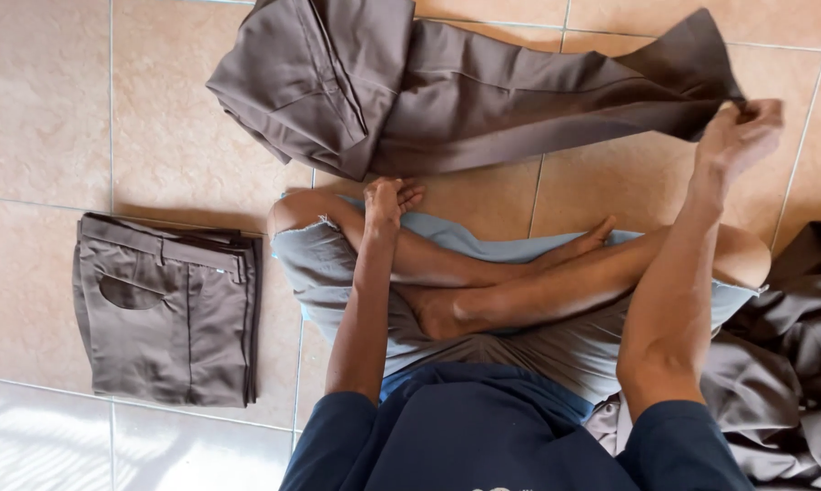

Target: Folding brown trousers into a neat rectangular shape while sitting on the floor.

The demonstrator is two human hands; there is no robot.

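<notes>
The person sits cross-legged, both bare forearms reaching forward from dark blue sleeves. The left hand (387,202) stretches out over the left knee, palm down, fingers (408,195) loosely extended and slightly spread, closed on nothing. The right arm runs longer and angles outward past the right knee, wrist bent. The right hand (740,130) is drawn into a pinch, fingertips (758,111) bunched together at the top of the hand, knuckles turned toward the camera.
</notes>
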